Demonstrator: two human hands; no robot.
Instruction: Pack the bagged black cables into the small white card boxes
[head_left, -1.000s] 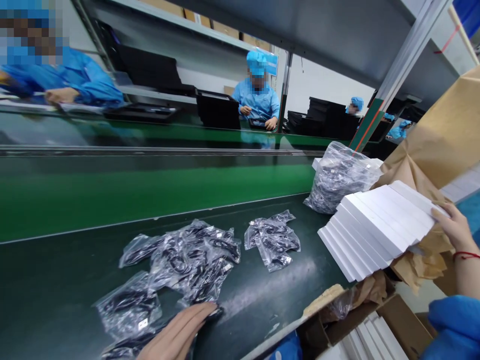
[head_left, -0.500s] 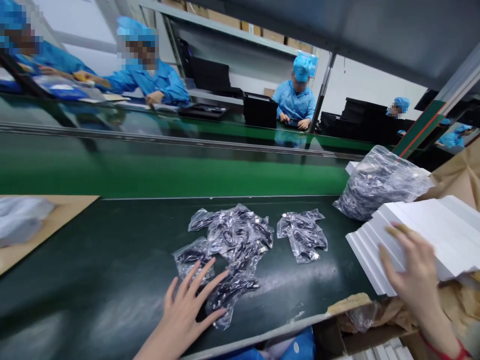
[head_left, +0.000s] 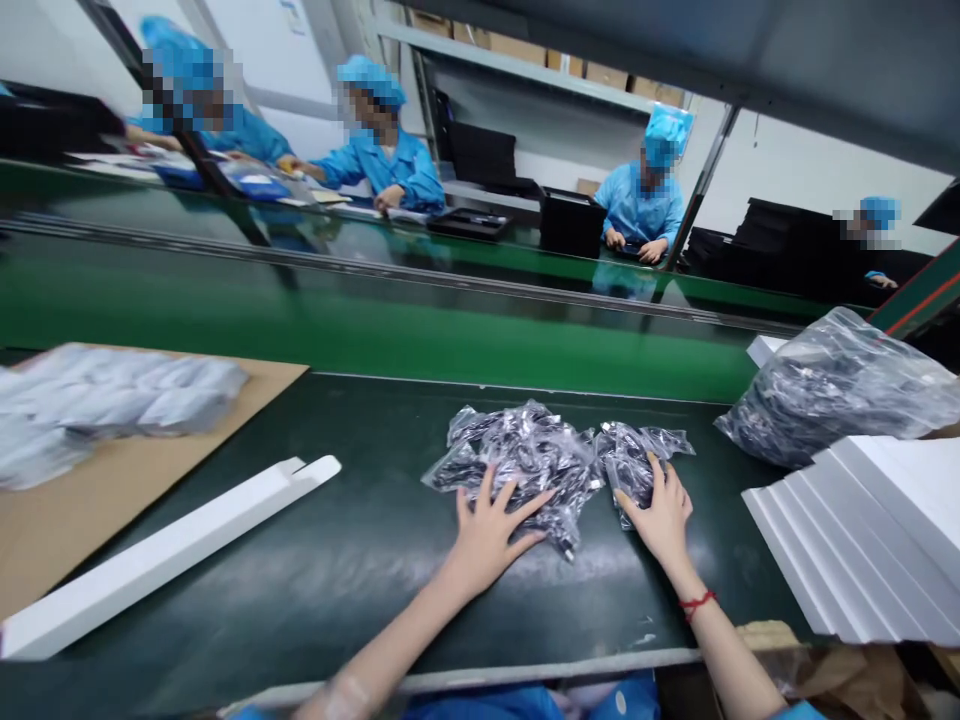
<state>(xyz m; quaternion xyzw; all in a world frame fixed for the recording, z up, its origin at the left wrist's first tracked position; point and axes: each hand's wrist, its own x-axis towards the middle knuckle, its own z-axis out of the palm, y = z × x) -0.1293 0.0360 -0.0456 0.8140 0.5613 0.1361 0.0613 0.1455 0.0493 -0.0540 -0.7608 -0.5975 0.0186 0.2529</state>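
A pile of clear bags with black cables [head_left: 536,440] lies mid-bench. My left hand [head_left: 491,535] rests on its near side with the fingers spread. Just to the right, my right hand [head_left: 661,510] touches a smaller group of bagged cables [head_left: 628,465], its thumb and fingers apart around the near edge. The two groups now almost meet. A long white box [head_left: 172,555] lies at the left on the dark green bench surface [head_left: 375,610].
White wrapped items [head_left: 172,390] lie on cardboard [head_left: 135,480] at the left. Stacked white boxes [head_left: 862,540] and a large bag of cables [head_left: 832,385] stand at the right. Several people in blue work beyond the green divider [head_left: 450,345].
My right hand has moved left from the white boxes onto the smaller cable group. My left hand has pushed the near bags up into the pile. The view has shifted left, showing the long box.
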